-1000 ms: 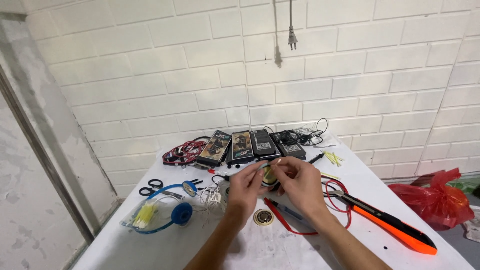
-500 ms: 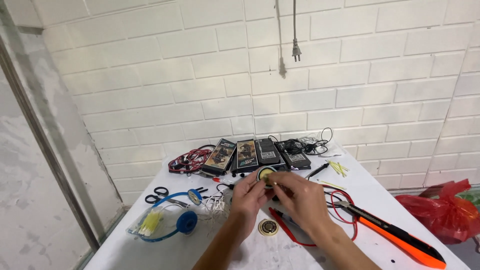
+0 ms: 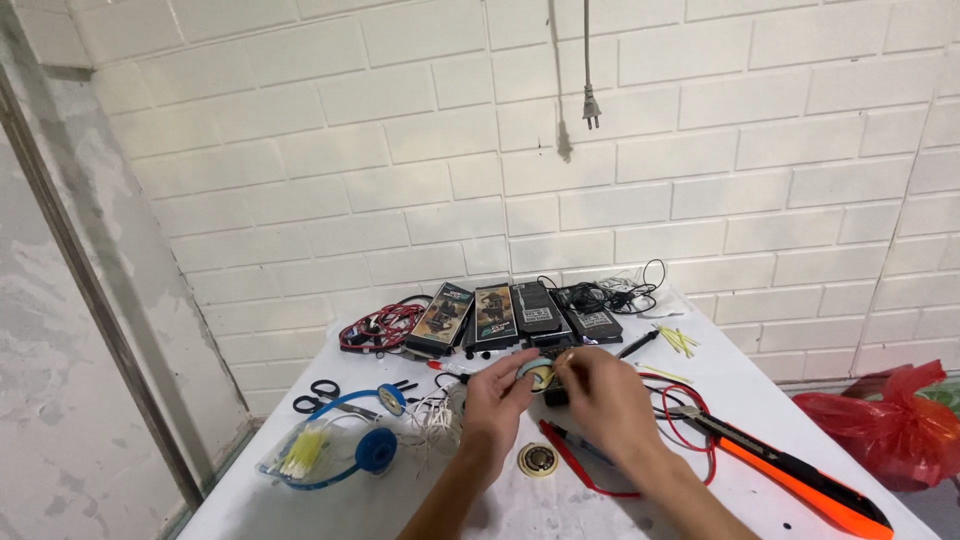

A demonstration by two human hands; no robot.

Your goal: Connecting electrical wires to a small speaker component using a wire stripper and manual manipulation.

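- The left hand (image 3: 497, 398) and the right hand (image 3: 603, 392) meet over the middle of the white table (image 3: 760, 375). Together they pinch a small round part with a yellow middle (image 3: 539, 375).
- Most of that small round part is hidden by the fingers, so it is hard to say what it is. Something dark sits just under the right hand, too hidden to make out.
- Both arms are cut off at the bottom of the picture.
- A small flat round metal disc (image 3: 538, 460) lies on the table just below the hands, not touching them.
- A long orange and black tool (image 3: 800, 482) lies to the right, near the table edge. Its tip runs close to the picture's bottom corner.
- Red wires (image 3: 680, 410) loop beside the right wrist.
- A row of flat dark boxes (image 3: 495, 315) lies at the back, by the white brick wall (image 3: 330, 150).
- On the left lie black scissors (image 3: 315, 395) and a clear bag with a blue round reel (image 3: 330, 455).
- A red plastic bag (image 3: 885, 425) sits off the table on the right.
- Bare table shows on the right behind the orange tool.
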